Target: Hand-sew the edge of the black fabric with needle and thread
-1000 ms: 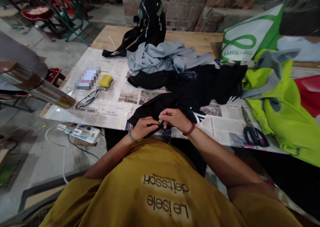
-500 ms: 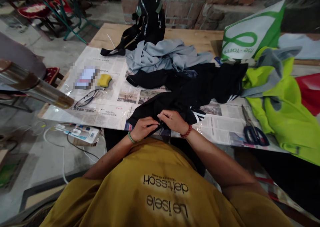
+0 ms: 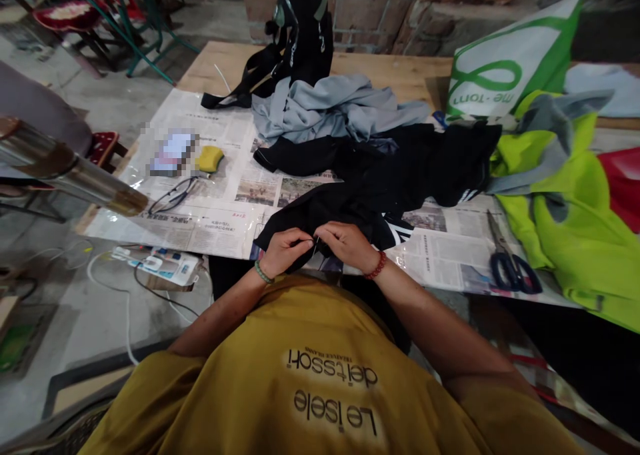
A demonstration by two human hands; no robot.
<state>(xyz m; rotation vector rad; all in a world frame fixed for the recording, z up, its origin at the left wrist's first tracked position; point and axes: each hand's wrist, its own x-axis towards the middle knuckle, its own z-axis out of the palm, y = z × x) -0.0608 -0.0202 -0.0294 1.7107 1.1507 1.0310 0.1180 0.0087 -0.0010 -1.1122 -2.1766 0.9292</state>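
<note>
Slim item (image 3: 317, 241) at fingertips of right hand (image 3: 346, 245): too small to identify. Black garment (image 3: 333, 200) partly hidden behind right hand and left hand (image 3: 285, 249). Left: phone (image 3: 174, 151) screen blurred, unreadable; metallic cylinder (image 3: 35, 149) cut by picture edge. Right: red cloth (image 3: 621, 183), yellow-green garment (image 3: 575, 225) likewise cropped. Newspaper (image 3: 217, 231) fine print illegible.

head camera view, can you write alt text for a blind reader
A person's left hand and right hand work close together on a black garment at a newspaper-covered table. Beyond are grey cloth and a black bag; glasses and a sponge lie left, scissors and a yellow-green garment right.
</note>
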